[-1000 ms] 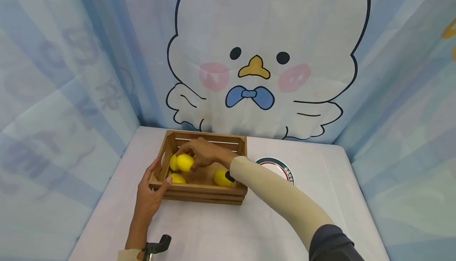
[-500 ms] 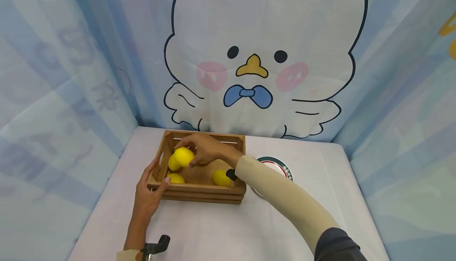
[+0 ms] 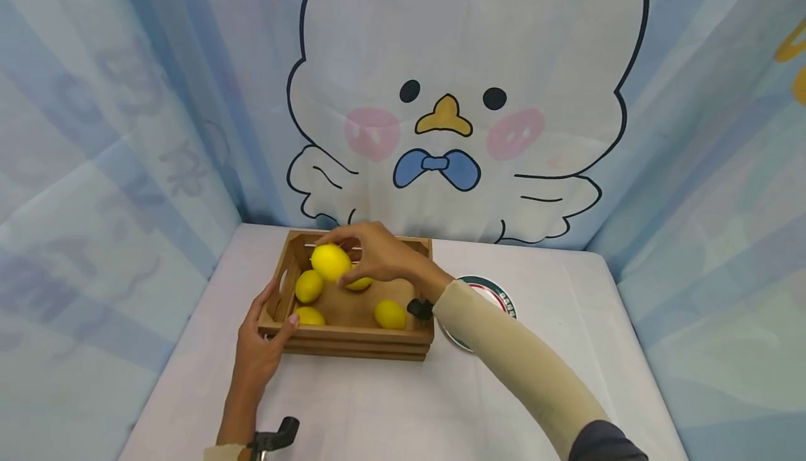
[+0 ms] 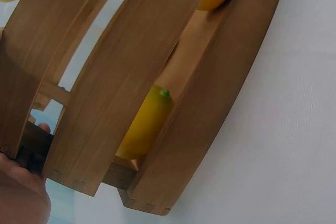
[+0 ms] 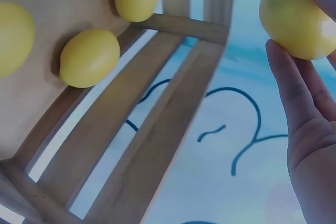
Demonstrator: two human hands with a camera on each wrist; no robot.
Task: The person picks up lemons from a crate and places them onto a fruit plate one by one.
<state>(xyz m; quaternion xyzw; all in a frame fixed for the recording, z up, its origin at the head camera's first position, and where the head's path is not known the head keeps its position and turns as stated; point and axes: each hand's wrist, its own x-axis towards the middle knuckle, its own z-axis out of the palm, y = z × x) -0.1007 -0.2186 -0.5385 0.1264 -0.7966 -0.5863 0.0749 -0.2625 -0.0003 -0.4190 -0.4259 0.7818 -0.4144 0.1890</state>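
My right hand (image 3: 383, 257) pinches a yellow lemon (image 3: 331, 263) between thumb and fingers, raised over the left part of a slatted wooden crate (image 3: 362, 344). In the right wrist view that lemon (image 5: 294, 19) hangs apart from the crate's slats. My left hand (image 3: 260, 349) holds the crate's front left corner, thumb over the rim. Inside lie more lemons: one by the left wall (image 3: 308, 286), one at the front left (image 3: 310, 316), one at the right (image 3: 390, 314). Another lemon (image 3: 359, 284) is partly hidden behind my right hand.
A round plate (image 3: 511, 305) with a green and red rim sits right of the crate, partly covered by my right sleeve. White cloth covers the table (image 3: 378, 405). Printed curtains (image 3: 554, 139) stand close behind and at both sides.
My right hand has lifted the lemon up from among the others, then shifted slightly right. The lemon behind the hand has come into view. The left hand keeps its hold on the crate.
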